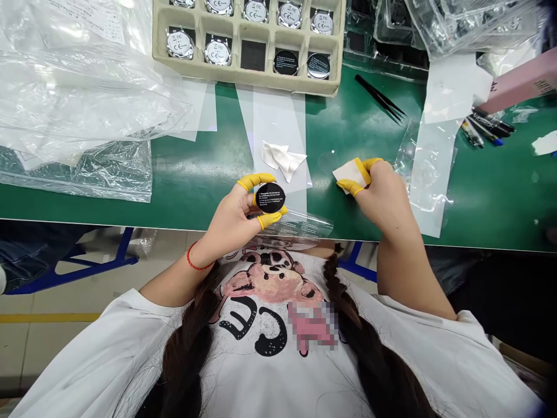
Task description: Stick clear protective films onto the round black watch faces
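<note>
My left hand (230, 217), with yellow finger cots, pinches a round watch body (270, 197) by its edge. Its black face carries small white printed text. My right hand (378, 191), also wearing yellow finger cots, grips a folded white wipe (347, 176) against the green bench mat (491, 191). Between the hands, a crumpled white cloth (282, 159) lies on a translucent sheet (278, 125). A clear plastic film (300, 223) sits just under my left hand, partly hidden by it.
A pulp tray (248, 46) holds several round watches in compartments, silver or black side up. Black tweezers (380, 98) lie to its right. Several pens (483, 129) and a pink box (522, 81) sit far right. Plastic bags (78, 87) are heaped at left.
</note>
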{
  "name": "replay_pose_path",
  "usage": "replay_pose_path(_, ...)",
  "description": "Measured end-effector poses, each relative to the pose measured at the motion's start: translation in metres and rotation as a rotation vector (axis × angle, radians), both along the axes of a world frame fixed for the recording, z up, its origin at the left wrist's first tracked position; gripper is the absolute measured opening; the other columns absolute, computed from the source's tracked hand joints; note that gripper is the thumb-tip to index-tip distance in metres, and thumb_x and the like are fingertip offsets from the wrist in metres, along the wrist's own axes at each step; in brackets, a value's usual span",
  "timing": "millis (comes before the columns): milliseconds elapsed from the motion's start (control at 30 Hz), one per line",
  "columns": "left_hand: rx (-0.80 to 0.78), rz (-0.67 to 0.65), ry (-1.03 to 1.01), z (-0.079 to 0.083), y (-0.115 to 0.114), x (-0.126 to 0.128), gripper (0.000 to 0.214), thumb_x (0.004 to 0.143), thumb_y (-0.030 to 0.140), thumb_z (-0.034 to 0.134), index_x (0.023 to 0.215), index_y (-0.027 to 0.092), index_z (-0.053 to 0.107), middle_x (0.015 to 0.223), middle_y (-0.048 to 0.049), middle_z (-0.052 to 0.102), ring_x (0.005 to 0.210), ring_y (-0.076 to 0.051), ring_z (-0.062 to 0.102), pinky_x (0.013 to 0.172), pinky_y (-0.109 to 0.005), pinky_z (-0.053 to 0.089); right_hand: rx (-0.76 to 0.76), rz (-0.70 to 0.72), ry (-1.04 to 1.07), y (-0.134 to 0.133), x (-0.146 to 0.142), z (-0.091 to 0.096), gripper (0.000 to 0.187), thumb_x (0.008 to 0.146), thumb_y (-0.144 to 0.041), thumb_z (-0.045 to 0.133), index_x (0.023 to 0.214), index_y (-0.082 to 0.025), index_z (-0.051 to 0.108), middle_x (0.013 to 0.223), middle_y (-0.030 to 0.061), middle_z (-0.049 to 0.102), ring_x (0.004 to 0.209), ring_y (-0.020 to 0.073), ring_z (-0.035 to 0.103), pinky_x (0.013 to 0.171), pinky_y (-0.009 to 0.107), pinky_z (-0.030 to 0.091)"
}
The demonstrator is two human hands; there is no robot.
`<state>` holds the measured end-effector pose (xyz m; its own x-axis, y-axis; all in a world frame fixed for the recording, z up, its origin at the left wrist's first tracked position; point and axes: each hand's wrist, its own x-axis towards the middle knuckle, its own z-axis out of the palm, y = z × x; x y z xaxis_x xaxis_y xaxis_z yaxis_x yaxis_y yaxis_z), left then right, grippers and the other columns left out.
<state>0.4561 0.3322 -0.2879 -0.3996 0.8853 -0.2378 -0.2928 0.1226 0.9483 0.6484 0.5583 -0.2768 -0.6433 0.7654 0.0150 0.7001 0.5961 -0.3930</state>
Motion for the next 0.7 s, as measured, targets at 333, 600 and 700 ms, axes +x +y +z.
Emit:
replay_pose_path(333,0.042,0.013,0.082,-0.007,0.001,0.0,0.069,0.068,0.032,0.093,0.126,0.02,0.056,0.084,0.0022,0.077,0.08,-0.016,0.077,0.076,-0.024,0.06,0.209,0.576,0.525,-0.105,-0.059,0.011,0.012,0.103,-0.025,0.056,0.11,-0.02,0.064,0.093,0.0059,0.07,0.087,0.0179,0.064,0.074,0.03,0.055)
replay_pose_path(600,0.042,-0.027,0.088,-0.012,-0.001,-0.002,0.064,0.079,0.028,0.084,0.132,0.019,0.05,0.093,-0.0008,0.079,0.085,-0.016,0.077,0.081,-0.025,0.059,0.267,0.473,0.484,-0.085,-0.076,-0.005,0.021,0.107,-0.035,0.045,0.112,-0.021,0.06,0.098,0.0083,0.068,0.093,0.0213,0.064,0.073,0.035,0.054)
replay_pose_path(700,0.02,-0.033,0.061,-0.008,0.0,-0.002,0.064,0.078,0.028,0.084,0.132,0.018,0.051,0.094,-0.0011,0.078,0.084,-0.016,0.077,0.081,-0.027,0.06,0.154,0.47,0.407,-0.077,-0.078,0.003,0.019,0.105,-0.036,0.048,0.109,-0.023,0.061,0.098,0.0074,0.068,0.091,0.0216,0.063,0.072,0.036,0.054)
